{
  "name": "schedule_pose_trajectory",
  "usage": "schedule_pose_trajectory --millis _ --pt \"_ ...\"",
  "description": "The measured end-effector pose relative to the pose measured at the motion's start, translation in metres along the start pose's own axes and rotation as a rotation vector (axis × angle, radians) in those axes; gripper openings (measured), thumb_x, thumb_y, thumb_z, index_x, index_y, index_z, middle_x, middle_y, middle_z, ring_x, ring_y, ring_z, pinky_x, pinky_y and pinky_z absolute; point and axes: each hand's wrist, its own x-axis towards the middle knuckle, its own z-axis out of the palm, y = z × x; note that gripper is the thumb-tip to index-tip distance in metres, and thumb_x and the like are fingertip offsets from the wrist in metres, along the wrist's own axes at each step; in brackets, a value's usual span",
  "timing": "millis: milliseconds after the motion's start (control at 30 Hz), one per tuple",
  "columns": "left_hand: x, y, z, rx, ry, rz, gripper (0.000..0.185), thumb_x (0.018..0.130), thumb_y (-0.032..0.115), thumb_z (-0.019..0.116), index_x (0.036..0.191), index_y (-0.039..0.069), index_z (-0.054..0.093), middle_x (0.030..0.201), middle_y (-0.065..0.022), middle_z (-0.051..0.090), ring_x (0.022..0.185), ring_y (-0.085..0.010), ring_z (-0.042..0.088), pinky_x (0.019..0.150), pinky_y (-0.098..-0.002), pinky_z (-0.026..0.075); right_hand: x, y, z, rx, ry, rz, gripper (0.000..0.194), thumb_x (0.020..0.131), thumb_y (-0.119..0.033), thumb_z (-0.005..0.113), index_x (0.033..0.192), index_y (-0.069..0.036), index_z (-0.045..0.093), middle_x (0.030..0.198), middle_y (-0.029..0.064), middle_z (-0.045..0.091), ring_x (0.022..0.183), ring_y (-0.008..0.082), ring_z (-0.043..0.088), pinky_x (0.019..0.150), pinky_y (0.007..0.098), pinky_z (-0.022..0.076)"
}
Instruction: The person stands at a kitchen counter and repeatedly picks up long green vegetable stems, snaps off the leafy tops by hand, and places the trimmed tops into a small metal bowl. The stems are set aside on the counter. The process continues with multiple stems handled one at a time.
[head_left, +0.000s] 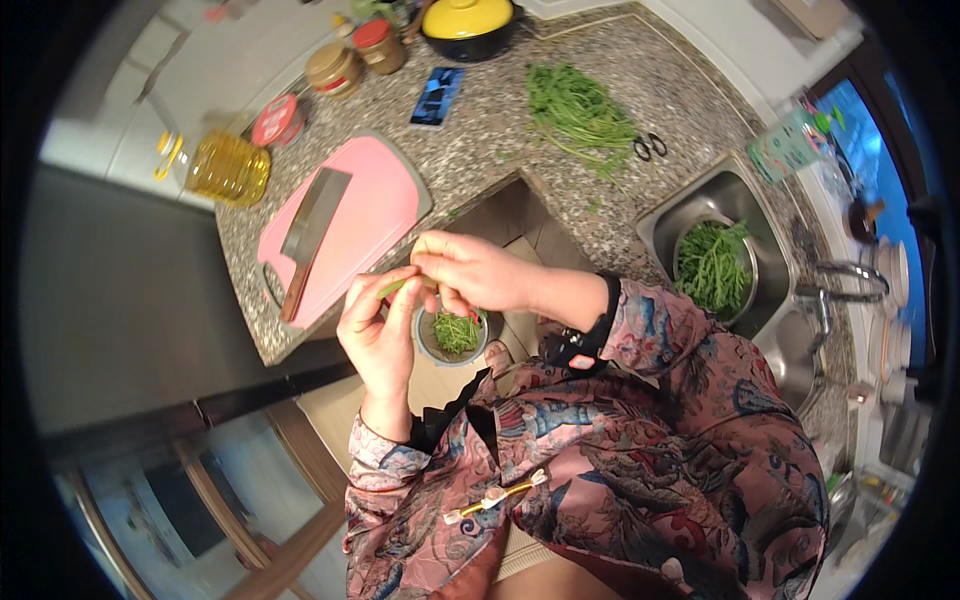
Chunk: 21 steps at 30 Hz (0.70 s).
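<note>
My left hand (379, 322) pinches a short green stem (391, 288) between thumb and fingers. Its other end meets the bent fingers of my right hand (476, 274), which are closed around it. Both hands are close together, in front of the counter edge. Below them, on the floor, stands a round bin (421, 349) with cut greens (455, 332) inside. Ahead and to the left, a cleaver (315, 214) lies on a pink cutting board (375, 202). A heap of leafy greens (577, 109) rests on the granite counter (480, 154), with black-handled scissors (649, 146) beside it.
On the right, a steel sink (660, 217) holds a metal bowl of leafy greens (712, 266), near a faucet (825, 300). A phone (437, 95), an oil jug (227, 166), jars (334, 69) and a yellow-lidded pot (469, 22) stand or lie along the back and left.
</note>
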Motion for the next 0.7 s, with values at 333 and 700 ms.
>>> schedule_pose_trajectory --millis 333,700 --pt "0.010 -0.019 0.042 -0.277 -0.378 -0.272 0.032 0.086 -0.002 0.061 0.118 0.001 0.059 0.086 0.0025 0.057 0.079 -0.0042 0.050 0.076 -0.0185 0.042 -0.179 -0.039 -0.099 -1.019 0.859 -0.387 0.016 0.093 -0.017 0.051 0.102 -0.006 0.060 0.089 0.0081 0.060 0.083 0.0204 0.058 0.074 0.0314 0.0457" --pt "-0.031 -0.078 -0.016 0.006 -0.499 -0.548 0.023 0.088 0.005 0.062 0.110 -0.001 0.062 0.086 0.0021 0.059 0.079 -0.0047 0.051 0.072 -0.0180 0.041 -0.355 0.036 -0.261 -1.362 1.238 0.232 0.022 0.090 -0.022 0.055 0.106 -0.009 0.061 0.101 0.0127 0.058 0.096 0.0310 0.057 0.084 0.0382 0.0452"
